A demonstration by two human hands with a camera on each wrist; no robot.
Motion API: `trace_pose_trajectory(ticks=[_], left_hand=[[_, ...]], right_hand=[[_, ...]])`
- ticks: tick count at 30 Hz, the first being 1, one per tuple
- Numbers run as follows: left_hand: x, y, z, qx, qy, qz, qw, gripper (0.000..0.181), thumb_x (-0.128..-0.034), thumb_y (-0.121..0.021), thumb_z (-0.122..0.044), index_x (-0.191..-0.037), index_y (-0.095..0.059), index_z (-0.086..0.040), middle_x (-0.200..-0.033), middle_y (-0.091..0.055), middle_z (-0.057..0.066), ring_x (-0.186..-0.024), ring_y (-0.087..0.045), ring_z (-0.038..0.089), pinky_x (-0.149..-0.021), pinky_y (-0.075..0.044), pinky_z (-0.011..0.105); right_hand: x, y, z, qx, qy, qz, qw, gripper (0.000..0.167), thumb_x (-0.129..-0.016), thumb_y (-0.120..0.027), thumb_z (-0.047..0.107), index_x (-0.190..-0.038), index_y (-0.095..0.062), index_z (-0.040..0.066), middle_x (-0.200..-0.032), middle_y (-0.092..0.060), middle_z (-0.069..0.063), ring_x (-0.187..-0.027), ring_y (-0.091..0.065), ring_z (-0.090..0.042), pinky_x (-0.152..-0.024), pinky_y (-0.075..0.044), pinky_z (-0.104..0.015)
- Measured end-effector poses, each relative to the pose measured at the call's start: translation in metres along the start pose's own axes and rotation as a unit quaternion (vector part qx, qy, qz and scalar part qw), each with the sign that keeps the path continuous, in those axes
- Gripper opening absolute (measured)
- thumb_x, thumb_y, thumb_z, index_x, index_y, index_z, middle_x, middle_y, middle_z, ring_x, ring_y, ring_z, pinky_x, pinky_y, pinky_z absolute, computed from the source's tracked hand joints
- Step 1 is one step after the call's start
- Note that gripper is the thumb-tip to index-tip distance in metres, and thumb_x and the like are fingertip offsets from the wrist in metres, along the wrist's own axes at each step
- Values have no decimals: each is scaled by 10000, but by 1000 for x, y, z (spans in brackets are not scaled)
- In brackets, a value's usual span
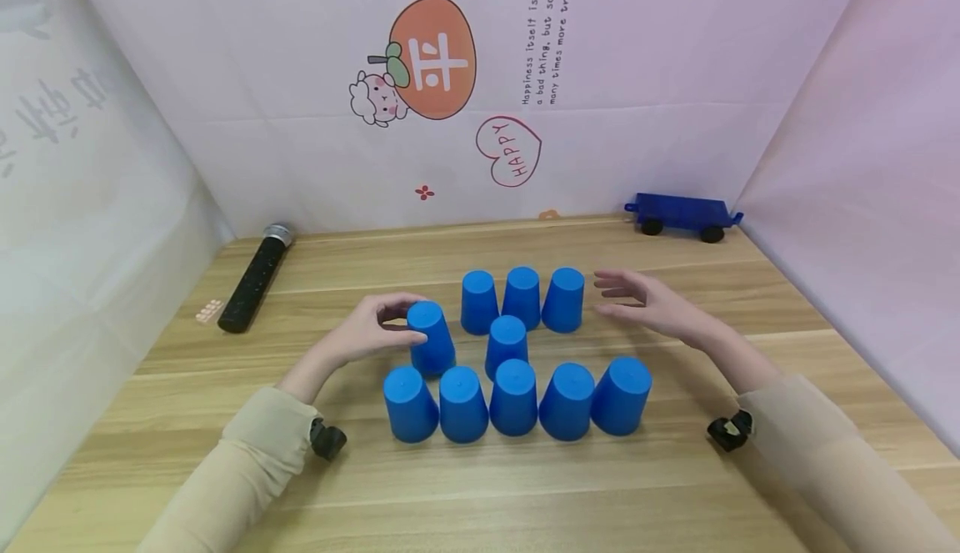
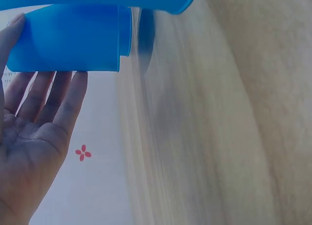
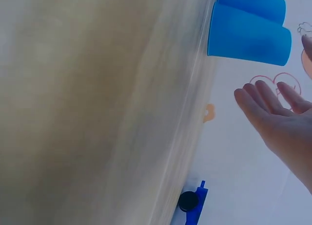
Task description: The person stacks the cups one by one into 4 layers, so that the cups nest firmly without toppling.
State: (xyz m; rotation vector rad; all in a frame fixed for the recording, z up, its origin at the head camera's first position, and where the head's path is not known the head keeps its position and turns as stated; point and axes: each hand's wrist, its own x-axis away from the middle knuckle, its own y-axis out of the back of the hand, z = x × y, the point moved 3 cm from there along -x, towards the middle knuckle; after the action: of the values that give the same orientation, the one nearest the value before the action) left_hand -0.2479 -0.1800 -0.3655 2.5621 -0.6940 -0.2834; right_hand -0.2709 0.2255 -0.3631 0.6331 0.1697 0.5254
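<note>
Blue cup (image 1: 435, 346), upside down, left of centre on, or just over, the wooden table (image 1: 420, 495): contact impossible to tell. Held by the left hand (image 1: 371, 328), thumb on the near side, fingers curled round the far side, grip only as wide as the cup. Farther off and to the right, a far row of three blue cups (image 1: 522, 301), close side by side, mouths down. Nearer, a near row of five blue cups (image 1: 513, 400), likewise inverted. Between the rows, right of the held cup, a lone cup (image 1: 506, 344), partly hidden by the near row's middle one. Right hand (image 1: 656, 303) just beyond the right end of the far row, apart from it, grip wide, fingers extended, thumb clear of them. At far left, a black microphone (image 1: 257, 279) with a silver head, lying aslant; beside its near end, a patch of pale dots (image 1: 209, 311). At far right, a blue toy wagon (image 1: 680, 213) on black wheels, close to the white backdrop (image 1: 637, 144) printed with a red heart outline (image 1: 510, 151) and an orange fruit (image 1: 438, 98).
</note>
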Motion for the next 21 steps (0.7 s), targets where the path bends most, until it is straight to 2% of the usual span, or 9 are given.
trace_pose_trajectory(ticks=[3,9,15,17,21], left_hand=[[-2,2,2,-30,86,-165,9998,447,-847,-705,-224,-1260,-560,-135,-1222,-618,95,-1127,-570,275,-952,-506,429],[-11,3,11,-240,461,-746,9959,511,-836,-704,-352,-1282,-549,-154,-1241,-613,69,-1171,-553,267,-993,-471,459],[-20,1,15,-286,493,-1110,9922,536,-834,-706,-354,-1290,-542,-127,-1261,-600,104,-1202,-546,297,-1001,-461,474],[-23,0,16,-288,477,-1168,9916,538,-830,-711,-351,-1288,-544,-125,-1262,-599,110,-1201,-547,303,-997,-463,479],[-27,-1,18,-327,412,-1242,9909,535,-836,-708,-336,-1292,-541,-114,-1264,-597,122,-1197,-548,316,-993,-464,486]], right_hand=[[10,-1,2,147,-40,-49,9999,573,-961,-536,292,-1442,-317,72,-1429,-411,-239,-1299,-417,-415,-1021,-380,-591],[32,-1,9,414,-103,-75,9991,513,-987,-482,287,-1420,-348,47,-1406,-436,-243,-1275,-436,-425,-984,-430,-564],[55,1,16,816,-1,-108,9966,463,-1000,-454,232,-1386,-376,-10,-1357,-476,-267,-1220,-482,-441,-947,-454,-537],[64,0,18,911,-13,7,9958,464,-999,-457,217,-1387,-366,-21,-1345,-480,-275,-1212,-485,-442,-944,-457,-534],[80,-4,20,765,20,397,9963,525,-970,-515,184,-1403,-313,-34,-1352,-448,-300,-1221,-448,-484,-941,-451,-558]])
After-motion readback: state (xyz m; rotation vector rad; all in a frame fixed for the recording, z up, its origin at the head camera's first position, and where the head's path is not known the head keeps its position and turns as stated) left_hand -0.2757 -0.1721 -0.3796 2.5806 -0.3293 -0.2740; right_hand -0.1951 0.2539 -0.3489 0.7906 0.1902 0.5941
